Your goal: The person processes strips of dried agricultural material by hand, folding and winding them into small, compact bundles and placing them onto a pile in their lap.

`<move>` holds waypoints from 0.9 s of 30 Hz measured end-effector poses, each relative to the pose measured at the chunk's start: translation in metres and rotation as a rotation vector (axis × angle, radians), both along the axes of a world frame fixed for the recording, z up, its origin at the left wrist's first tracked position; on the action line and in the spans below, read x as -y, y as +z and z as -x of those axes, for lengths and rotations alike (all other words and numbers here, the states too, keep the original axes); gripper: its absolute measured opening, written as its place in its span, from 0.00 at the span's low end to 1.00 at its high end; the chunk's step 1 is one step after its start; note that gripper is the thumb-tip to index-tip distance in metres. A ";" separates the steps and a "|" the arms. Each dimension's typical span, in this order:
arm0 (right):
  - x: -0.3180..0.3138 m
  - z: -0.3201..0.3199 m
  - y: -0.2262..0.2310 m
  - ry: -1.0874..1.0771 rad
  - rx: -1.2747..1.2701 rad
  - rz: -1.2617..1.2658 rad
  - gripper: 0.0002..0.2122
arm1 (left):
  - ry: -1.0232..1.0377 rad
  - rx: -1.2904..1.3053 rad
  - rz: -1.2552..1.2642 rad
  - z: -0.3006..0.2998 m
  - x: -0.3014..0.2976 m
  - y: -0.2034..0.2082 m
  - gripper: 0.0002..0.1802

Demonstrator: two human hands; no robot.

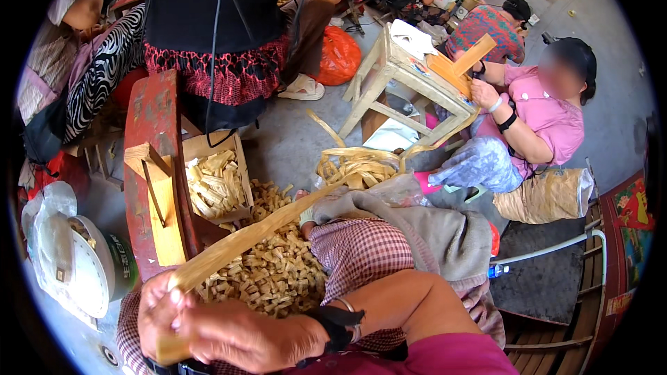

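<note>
A long, flat, yellowish-tan strip [271,229] stretches from a loose coil of strips [361,165] on the floor down to my hands at the lower left. My left hand [156,309] grips the strip with fingers and thumb closed round it. Right beside it, my right hand [253,337], somewhat blurred, is closed on the strip's near end, which shows below the fingers. Just beyond my hands, a wooden block with a dark metal bar [163,212] sits on a worn red bench [142,125]. Many short folded pieces [267,271] of like material lie heaped past my hands.
A box of longer folded pieces [215,180] stands beside the bench. At the left is a white bucket [94,264] with plastic. Across from me, a person in pink [549,107] works at a wooden stool [417,62]. Another person stands close ahead. A slatted bench [556,333] lies at right.
</note>
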State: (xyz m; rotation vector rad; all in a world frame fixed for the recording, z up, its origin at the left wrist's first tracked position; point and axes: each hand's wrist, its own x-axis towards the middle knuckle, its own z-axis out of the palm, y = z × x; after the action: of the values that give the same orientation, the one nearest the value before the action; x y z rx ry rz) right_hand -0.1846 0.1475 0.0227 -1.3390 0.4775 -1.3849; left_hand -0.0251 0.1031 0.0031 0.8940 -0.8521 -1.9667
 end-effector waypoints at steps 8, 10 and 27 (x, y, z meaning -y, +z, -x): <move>0.033 0.004 -0.007 -0.339 -0.202 0.191 0.08 | -0.057 0.258 0.293 -0.026 -0.009 0.004 0.21; 0.034 0.005 -0.013 -0.321 -0.295 -0.045 0.06 | -0.059 0.506 0.458 -0.026 -0.008 0.010 0.19; 0.045 0.021 -0.011 -0.090 -0.472 -0.001 0.17 | 0.170 0.639 0.785 -0.008 -0.005 0.004 0.16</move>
State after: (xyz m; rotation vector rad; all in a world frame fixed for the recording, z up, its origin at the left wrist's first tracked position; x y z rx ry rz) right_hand -0.2058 0.1023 0.0115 -1.6649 0.8595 -1.1323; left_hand -0.0172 0.1083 0.0068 1.0505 -1.6839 -1.0192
